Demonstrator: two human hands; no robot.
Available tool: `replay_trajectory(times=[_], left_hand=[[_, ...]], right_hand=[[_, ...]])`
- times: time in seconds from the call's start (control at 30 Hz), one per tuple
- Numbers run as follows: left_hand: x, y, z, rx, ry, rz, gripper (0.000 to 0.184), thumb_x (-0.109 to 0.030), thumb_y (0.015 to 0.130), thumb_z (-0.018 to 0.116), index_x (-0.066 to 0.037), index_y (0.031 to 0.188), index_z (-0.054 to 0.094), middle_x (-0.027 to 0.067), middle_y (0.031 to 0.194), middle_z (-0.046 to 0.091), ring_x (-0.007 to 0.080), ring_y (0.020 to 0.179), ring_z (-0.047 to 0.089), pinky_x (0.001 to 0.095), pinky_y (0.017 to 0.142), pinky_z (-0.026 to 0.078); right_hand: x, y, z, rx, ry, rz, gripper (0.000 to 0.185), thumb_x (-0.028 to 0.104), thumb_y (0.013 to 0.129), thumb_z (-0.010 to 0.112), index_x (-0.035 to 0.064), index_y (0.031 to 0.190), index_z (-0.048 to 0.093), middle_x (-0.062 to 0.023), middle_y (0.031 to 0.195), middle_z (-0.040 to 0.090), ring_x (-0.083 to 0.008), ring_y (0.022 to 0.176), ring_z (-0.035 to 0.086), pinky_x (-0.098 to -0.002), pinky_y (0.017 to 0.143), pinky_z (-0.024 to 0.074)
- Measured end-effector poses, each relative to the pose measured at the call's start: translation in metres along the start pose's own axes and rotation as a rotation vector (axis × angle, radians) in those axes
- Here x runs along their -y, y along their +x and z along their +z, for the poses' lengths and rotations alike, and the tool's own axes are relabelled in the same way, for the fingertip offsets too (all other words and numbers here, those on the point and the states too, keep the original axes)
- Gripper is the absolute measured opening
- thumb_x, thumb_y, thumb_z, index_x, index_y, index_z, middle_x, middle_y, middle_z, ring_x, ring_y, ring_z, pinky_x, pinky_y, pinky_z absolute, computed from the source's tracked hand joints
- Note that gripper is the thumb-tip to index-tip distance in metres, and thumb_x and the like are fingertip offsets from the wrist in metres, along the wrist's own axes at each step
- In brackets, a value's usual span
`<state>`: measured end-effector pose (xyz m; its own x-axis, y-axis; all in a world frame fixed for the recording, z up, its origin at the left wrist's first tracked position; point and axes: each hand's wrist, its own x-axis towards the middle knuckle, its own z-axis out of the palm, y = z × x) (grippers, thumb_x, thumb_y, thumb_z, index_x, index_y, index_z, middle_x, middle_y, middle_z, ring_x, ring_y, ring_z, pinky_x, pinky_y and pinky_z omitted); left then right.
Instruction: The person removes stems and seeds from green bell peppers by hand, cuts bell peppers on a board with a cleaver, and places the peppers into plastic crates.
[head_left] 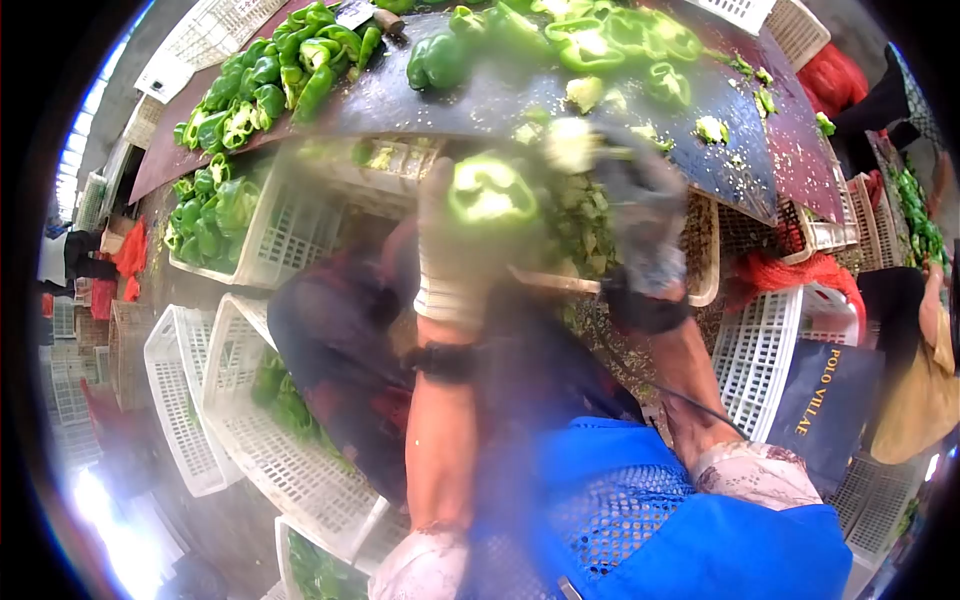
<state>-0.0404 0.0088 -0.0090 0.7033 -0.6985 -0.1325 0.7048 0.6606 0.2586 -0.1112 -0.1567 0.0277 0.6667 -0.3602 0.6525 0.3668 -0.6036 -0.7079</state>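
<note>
My left hand [450, 240], in a pale glove, is wrapped round a green pepper [492, 190] whose cut, hollow side faces up. Close to its right, my right hand [645, 215], in a dark grey glove, is blurred; its fingers are smeared and what they hold cannot be made out. A pale green piece of pepper [572, 145] shows between the hands, near the table edge. Below them a crate [705, 250] holds pepper scraps [580, 225]. Cut pepper pieces [590, 45] lie on the dark table [390, 105] just beyond the hands.
Green peppers [265, 80] are heaped at the table's left. White crates [300, 225] with peppers stand at the left, and another crate [760, 350] with red netting [800, 275] at the right. Part of another person [915, 370] shows at the far right.
</note>
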Motion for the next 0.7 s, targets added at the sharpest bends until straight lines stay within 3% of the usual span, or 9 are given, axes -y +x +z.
replay_trajectory(times=[0.03, 0.13, 0.2, 0.23, 0.33, 0.4, 0.53, 0.63, 0.7], left_hand=[[-0.001, 0.000, 0.000, -0.016, 0.024, 0.036, 0.058, -0.052, 0.093, 0.053, -0.005, 0.127, 0.056, 0.0217, 0.124, 0.061, 0.0432, 0.105, 0.063, 0.0508, 0.076, 0.057], [0.001, -0.003, 0.003, -0.036, 0.111, 0.094, 0.057, -0.048, 0.094, 0.053, -0.003, 0.129, 0.055, 0.0239, 0.125, 0.059, 0.0405, 0.106, 0.063, 0.0511, 0.078, 0.057], [0.007, 0.006, -0.001, -0.069, 0.672, 0.357, 0.057, -0.046, 0.094, 0.054, -0.002, 0.129, 0.054, 0.0242, 0.124, 0.059, 0.0373, 0.107, 0.063, 0.0498, 0.083, 0.056], [0.010, 0.006, -0.002, -0.052, 0.789, 0.404, 0.055, -0.043, 0.093, 0.055, -0.001, 0.129, 0.054, 0.0227, 0.122, 0.060, 0.0340, 0.107, 0.062, 0.0468, 0.086, 0.054], [0.021, 0.006, 0.005, -0.018, 1.104, 0.570, 0.050, -0.033, 0.091, 0.058, 0.000, 0.128, 0.055, 0.0185, 0.117, 0.062, 0.0262, 0.106, 0.060, 0.0390, 0.094, 0.049], [0.028, -0.001, 0.022, -0.077, 0.780, 0.431, 0.045, -0.023, 0.088, 0.059, 0.000, 0.126, 0.057, 0.0129, 0.112, 0.064, 0.0206, 0.102, 0.059, 0.0323, 0.093, 0.047], [0.030, -0.002, 0.017, -0.136, 0.885, 0.356, 0.041, -0.020, 0.087, 0.061, 0.000, 0.122, 0.060, 0.0116, 0.111, 0.064, 0.0181, 0.099, 0.060, 0.0307, 0.091, 0.048], [0.030, 0.001, 0.022, -0.169, 0.789, 0.358, 0.039, -0.020, 0.087, 0.061, 0.000, 0.120, 0.062, 0.0109, 0.108, 0.065, 0.0167, 0.096, 0.061, 0.0299, 0.088, 0.050], [0.029, 0.001, 0.023, -0.167, 0.773, 0.373, 0.041, -0.025, 0.090, 0.058, 0.000, 0.123, 0.058, 0.0122, 0.109, 0.066, 0.0187, 0.096, 0.062, 0.0310, 0.088, 0.051]], right_hand=[[0.002, 0.004, -0.010, -0.168, 0.097, -0.024, 0.020, 0.012, 0.090, 0.069, 0.0044, 0.108, 0.070, -0.0103, 0.089, 0.070, -0.0155, 0.069, 0.064, -0.0312, 0.060, 0.0523], [-0.035, -0.004, -0.023, -0.029, -0.306, -0.165, 0.023, 0.013, 0.086, 0.071, 0.0052, 0.108, 0.070, -0.0109, 0.090, 0.070, -0.0194, 0.073, 0.066, -0.0313, 0.065, 0.0538], [-0.011, -0.005, -0.016, 0.218, -0.328, -0.175, 0.025, 0.014, 0.082, 0.069, 0.0057, 0.106, 0.070, -0.0095, 0.090, 0.068, -0.0237, 0.078, 0.066, -0.0340, 0.069, 0.0533], [0.004, -0.009, -0.009, 0.376, -0.283, -0.149, 0.025, 0.015, 0.081, 0.067, 0.0060, 0.104, 0.069, -0.0084, 0.090, 0.066, -0.0262, 0.080, 0.065, -0.0358, 0.071, 0.0527], [-0.011, -0.025, 0.015, 0.372, -0.230, -0.159, 0.020, 0.015, 0.082, 0.066, 0.0056, 0.100, 0.069, -0.0083, 0.086, 0.066, -0.0257, 0.075, 0.065, -0.0353, 0.068, 0.0529], [-0.007, -0.024, 0.016, 0.503, -0.155, -0.028, 0.017, 0.014, 0.083, 0.066, 0.0046, 0.096, 0.069, -0.0091, 0.083, 0.066, -0.0246, 0.071, 0.065, -0.0347, 0.065, 0.0523], [-0.021, -0.034, 0.022, 0.575, 0.393, 0.444, 0.014, 0.015, 0.085, 0.068, 0.0017, 0.091, 0.067, -0.0097, 0.076, 0.067, -0.0180, 0.066, 0.063, -0.0323, 0.060, 0.0491], [-0.036, -0.040, 0.032, 0.450, 0.289, 0.222, 0.016, 0.016, 0.088, 0.069, -0.0001, 0.091, 0.067, -0.0088, 0.074, 0.067, -0.0126, 0.069, 0.061, -0.0300, 0.060, 0.0477], [-0.007, -0.025, 0.028, 0.462, 0.362, 0.499, 0.018, 0.016, 0.088, 0.069, -0.0008, 0.094, 0.068, -0.0081, 0.076, 0.068, -0.0122, 0.070, 0.061, -0.0293, 0.061, 0.0487]])
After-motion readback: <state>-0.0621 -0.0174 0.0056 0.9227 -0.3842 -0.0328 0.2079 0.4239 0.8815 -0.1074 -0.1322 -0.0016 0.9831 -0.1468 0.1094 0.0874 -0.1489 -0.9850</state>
